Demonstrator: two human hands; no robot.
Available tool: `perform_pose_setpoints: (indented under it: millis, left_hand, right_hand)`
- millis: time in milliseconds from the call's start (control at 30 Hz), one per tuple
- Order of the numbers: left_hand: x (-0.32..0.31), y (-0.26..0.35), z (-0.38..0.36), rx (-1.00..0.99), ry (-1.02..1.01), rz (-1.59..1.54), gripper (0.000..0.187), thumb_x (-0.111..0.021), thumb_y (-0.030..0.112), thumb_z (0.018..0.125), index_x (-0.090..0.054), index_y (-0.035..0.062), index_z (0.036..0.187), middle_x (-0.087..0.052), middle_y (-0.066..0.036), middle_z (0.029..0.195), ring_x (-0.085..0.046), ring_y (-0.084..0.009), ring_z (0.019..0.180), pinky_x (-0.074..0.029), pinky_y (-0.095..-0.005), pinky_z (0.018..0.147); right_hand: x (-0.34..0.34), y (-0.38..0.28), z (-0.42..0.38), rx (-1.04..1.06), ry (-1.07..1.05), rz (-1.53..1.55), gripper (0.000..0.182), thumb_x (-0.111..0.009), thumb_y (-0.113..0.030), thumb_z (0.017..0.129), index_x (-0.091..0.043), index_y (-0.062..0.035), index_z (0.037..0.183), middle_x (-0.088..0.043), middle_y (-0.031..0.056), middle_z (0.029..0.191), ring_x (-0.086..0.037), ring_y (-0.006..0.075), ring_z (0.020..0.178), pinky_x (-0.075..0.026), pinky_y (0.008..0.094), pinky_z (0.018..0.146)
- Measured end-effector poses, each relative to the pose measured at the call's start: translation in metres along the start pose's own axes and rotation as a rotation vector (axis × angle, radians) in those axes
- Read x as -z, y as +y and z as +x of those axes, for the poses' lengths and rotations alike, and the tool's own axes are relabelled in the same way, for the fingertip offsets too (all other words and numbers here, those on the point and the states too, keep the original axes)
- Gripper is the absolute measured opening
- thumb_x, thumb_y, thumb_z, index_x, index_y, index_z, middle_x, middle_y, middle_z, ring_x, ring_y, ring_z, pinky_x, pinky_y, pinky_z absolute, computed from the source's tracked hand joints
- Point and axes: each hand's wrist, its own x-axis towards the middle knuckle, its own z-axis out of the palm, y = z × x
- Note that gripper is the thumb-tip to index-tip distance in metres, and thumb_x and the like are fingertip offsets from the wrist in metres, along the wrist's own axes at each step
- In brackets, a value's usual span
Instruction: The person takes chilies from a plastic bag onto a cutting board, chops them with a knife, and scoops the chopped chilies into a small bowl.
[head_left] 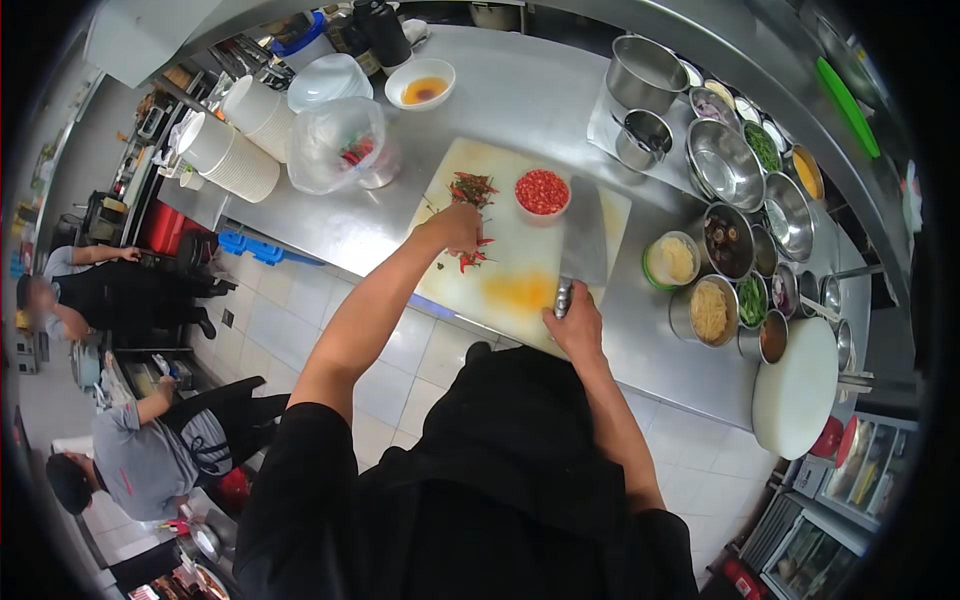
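Over the board (452, 287), left hand (459, 228) obscures chilies (474, 259); right hand (576, 324) holds cleaver (586, 238).

Two bare hands show, one left hand (458, 228) and one right hand (575, 322), with one cleaver (585, 240), one white cutting board (500, 155) and one tub of chopped red chillies (542, 192). There are two clusters of whole chillies, an upper cluster (472, 188) and a lower cluster (478, 260). Also counted: one clear plastic bag (335, 145), one white bowl of brown liquid (422, 88), one green tray (847, 107), one thick round white block (796, 388), and two other people, one upper person (120, 290) and one lower person (160, 450). The metal containers (725, 162) crowd together, perhaps a dozen or more.
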Motion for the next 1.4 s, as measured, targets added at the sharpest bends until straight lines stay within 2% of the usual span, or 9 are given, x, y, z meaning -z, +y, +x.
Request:
perform_pose_setpoints:
  millis: [100, 200, 267, 367, 467, 633, 967, 1133, 1400]
  left_hand:
    - [-0.009, -0.004, 0.016, 0.016, 0.016, 0.159, 0.027, -0.071, 0.006, 0.069, -0.074, 0.0038, 0.096, -0.070, -0.012, 0.071, -0.069, -0.0207, 0.061, -0.056, -0.0315, 0.059]
    - [-0.013, -0.022, 0.010, -0.296, 0.241, 0.286, 0.030, -0.066, 0.003, 0.070, -0.075, 0.0079, 0.098, -0.072, -0.011, 0.076, -0.069, -0.0249, 0.068, -0.056, -0.0337, 0.066]
    - [-0.015, -0.024, -0.003, -0.390, 0.600, 0.150, 0.026, -0.064, 0.003, 0.072, -0.075, 0.0086, 0.095, -0.072, -0.011, 0.085, -0.068, -0.0285, 0.078, -0.055, -0.0359, 0.073]
    - [-0.013, 0.000, -0.026, -0.014, 0.519, 0.091, 0.025, -0.064, 0.003, 0.073, -0.074, 0.0086, 0.095, -0.071, -0.014, 0.101, -0.067, -0.0267, 0.095, -0.054, -0.0397, 0.079]
    - [-0.039, 0.011, -0.025, -0.089, 0.488, 0.079, 0.017, -0.067, 0.007, 0.074, -0.073, 0.0061, 0.090, -0.070, -0.016, 0.099, -0.064, -0.0294, 0.100, -0.053, -0.0395, 0.082]
    - [-0.072, 0.013, 0.005, -0.209, 0.769, 0.273, 0.012, -0.070, 0.013, 0.075, -0.073, 0.0058, 0.084, -0.067, -0.016, 0.083, -0.063, -0.0347, 0.086, -0.054, -0.0428, 0.077]
    - [-0.133, 0.041, -0.009, -0.474, 0.543, 0.084, 0.011, -0.069, 0.010, 0.076, -0.073, 0.0083, 0.086, -0.069, -0.012, 0.083, -0.062, -0.0337, 0.086, -0.051, -0.0398, 0.082]
    - [-0.142, 0.056, -0.036, -0.408, 0.689, -0.034, 0.014, -0.071, 0.005, 0.074, -0.073, 0.0048, 0.088, -0.068, -0.013, 0.092, -0.060, -0.0336, 0.088, -0.050, -0.0402, 0.079]
    - [-0.089, 0.010, -0.043, -0.238, 0.856, -0.126, 0.021, -0.061, -0.002, 0.078, -0.073, 0.0045, 0.094, -0.070, -0.017, 0.087, -0.065, -0.0344, 0.083, -0.053, -0.0410, 0.077]
  right_hand:
    - [0.004, -0.004, -0.001, -0.021, -0.018, 0.018, 0.066, -0.071, -0.023, 0.074, -0.042, 0.0018, 0.128, -0.060, 0.0256, 0.106, -0.063, 0.0436, 0.092, -0.052, 0.0488, 0.080]
    - [0.003, 0.002, -0.001, 0.008, -0.004, 0.004, 0.065, -0.070, -0.020, 0.074, -0.042, 0.0024, 0.128, -0.061, 0.0269, 0.105, -0.063, 0.0439, 0.092, -0.052, 0.0489, 0.081]
    - [0.008, 0.008, -0.004, -0.035, 0.052, 0.034, 0.064, -0.069, -0.019, 0.074, -0.043, 0.0026, 0.128, -0.062, 0.0275, 0.105, -0.063, 0.0445, 0.092, -0.051, 0.0493, 0.082]
    - [0.045, -0.007, -0.015, -0.127, 0.108, 0.048, 0.058, -0.067, -0.015, 0.074, -0.046, 0.0036, 0.124, -0.066, 0.0271, 0.096, -0.066, 0.0415, 0.087, -0.053, 0.0451, 0.079]
    - [0.057, 0.004, -0.043, -0.028, 0.125, 0.524, 0.041, -0.062, -0.006, 0.082, -0.046, 0.0027, 0.118, -0.066, 0.0174, 0.081, -0.063, 0.0182, 0.065, -0.051, 0.0310, 0.061]
    - [0.066, -0.009, -0.076, -0.231, -0.038, 0.932, 0.041, -0.061, -0.007, 0.086, -0.038, -0.0006, 0.119, -0.062, 0.0081, 0.075, -0.052, 0.0081, 0.057, -0.041, 0.0227, 0.053]
    - [0.071, -0.008, -0.091, -0.096, 0.125, 0.360, 0.027, -0.060, -0.020, 0.094, -0.052, 0.0005, 0.108, -0.057, 0.0084, 0.060, -0.050, 0.0160, 0.050, -0.038, 0.0315, 0.050]
    - [0.084, -0.022, -0.095, -0.031, -0.065, 0.013, 0.014, -0.054, -0.014, 0.095, -0.053, -0.0023, 0.101, -0.061, 0.0245, 0.067, -0.059, 0.0484, 0.066, -0.044, 0.0544, 0.059]
    - [0.080, 0.000, -0.083, -0.024, -0.123, -0.107, 0.017, -0.051, -0.017, 0.094, -0.052, -0.0021, 0.104, -0.062, 0.0259, 0.069, -0.061, 0.0486, 0.072, -0.047, 0.0572, 0.067]
